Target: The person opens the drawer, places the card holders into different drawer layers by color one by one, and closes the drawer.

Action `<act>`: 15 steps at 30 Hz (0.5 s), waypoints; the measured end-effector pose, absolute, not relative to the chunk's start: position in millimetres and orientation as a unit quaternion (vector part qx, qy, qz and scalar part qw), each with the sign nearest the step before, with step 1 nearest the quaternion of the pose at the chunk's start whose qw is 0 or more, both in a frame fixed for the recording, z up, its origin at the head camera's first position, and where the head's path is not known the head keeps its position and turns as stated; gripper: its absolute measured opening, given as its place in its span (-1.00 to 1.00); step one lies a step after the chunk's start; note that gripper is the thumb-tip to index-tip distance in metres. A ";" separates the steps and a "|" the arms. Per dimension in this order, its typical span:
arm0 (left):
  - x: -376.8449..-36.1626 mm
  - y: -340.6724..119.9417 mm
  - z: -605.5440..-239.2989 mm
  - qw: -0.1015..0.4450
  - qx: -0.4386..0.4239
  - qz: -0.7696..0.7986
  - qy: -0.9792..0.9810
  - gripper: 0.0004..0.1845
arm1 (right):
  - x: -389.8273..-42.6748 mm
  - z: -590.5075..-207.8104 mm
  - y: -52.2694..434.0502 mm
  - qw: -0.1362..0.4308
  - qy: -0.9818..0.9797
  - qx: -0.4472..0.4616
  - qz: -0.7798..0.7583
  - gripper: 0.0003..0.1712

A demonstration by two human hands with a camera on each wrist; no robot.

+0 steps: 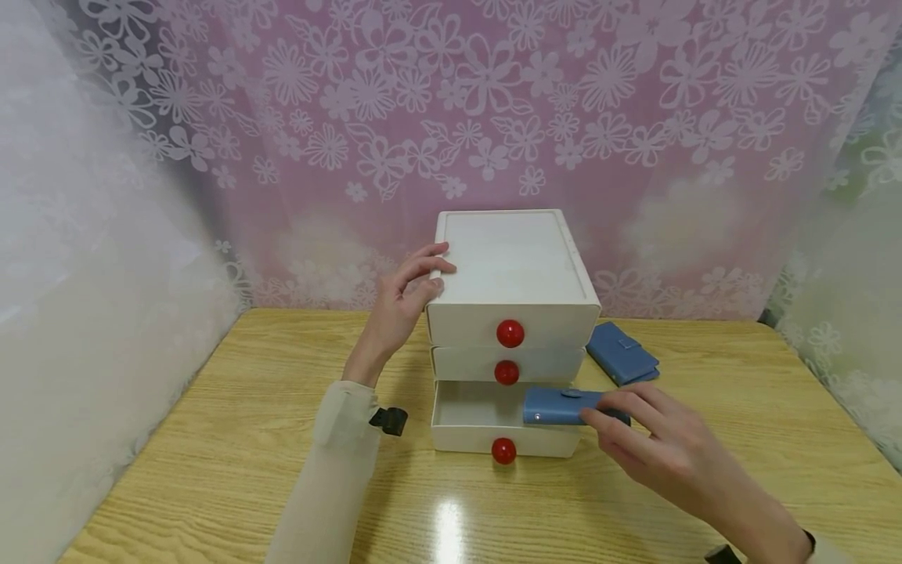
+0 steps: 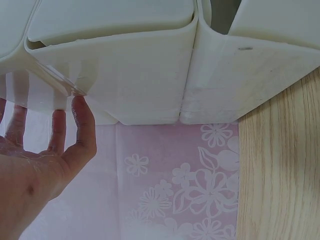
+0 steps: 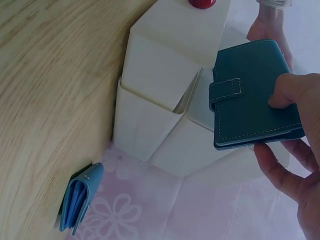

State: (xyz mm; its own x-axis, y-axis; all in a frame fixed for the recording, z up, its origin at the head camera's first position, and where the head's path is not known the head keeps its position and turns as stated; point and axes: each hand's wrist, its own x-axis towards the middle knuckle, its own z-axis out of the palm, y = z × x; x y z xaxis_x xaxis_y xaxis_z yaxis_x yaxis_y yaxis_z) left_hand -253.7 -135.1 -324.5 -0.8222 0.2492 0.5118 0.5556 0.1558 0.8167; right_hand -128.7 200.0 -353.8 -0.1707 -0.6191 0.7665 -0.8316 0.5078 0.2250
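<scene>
A white three-tier drawer unit (image 1: 514,258) with round red knobs stands on the table, its bottom drawer (image 1: 465,439) pulled out. My left hand (image 1: 398,301) rests against the top tier's left edge; in the left wrist view its fingertips touch the white side wall. Between the thumb and fingers of my right hand (image 1: 662,442) is a blue wallet (image 1: 553,406), pinched by its right end over the right part of the open drawer. The right wrist view shows this wallet's (image 3: 250,95) snap strap and pale stitching.
Another blue wallet (image 1: 620,352) lies on the wooden table (image 1: 211,439), right of the drawer unit; in the right wrist view its folded layers show. A pink curtain (image 1: 395,117) with white flowers hangs behind. The middle drawer (image 1: 465,364) is pushed in.
</scene>
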 end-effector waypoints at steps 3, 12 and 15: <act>-253.4 -134.8 -324.5 0.128 -0.268 -0.592 -0.750 -0.69 | -129.8 -355.2 197.8 0.424 -0.759 0.478 0.125 -0.52; -253.4 -134.2 -324.3 0.126 -0.261 -0.590 -0.753 -0.69 | -135.3 -357.3 189.0 0.426 -0.746 0.493 0.140 -0.56; -253.3 -133.9 -323.7 0.127 -0.260 -0.589 -0.755 -0.69 | -138.0 -358.6 186.8 0.422 -0.746 0.495 0.141 -0.56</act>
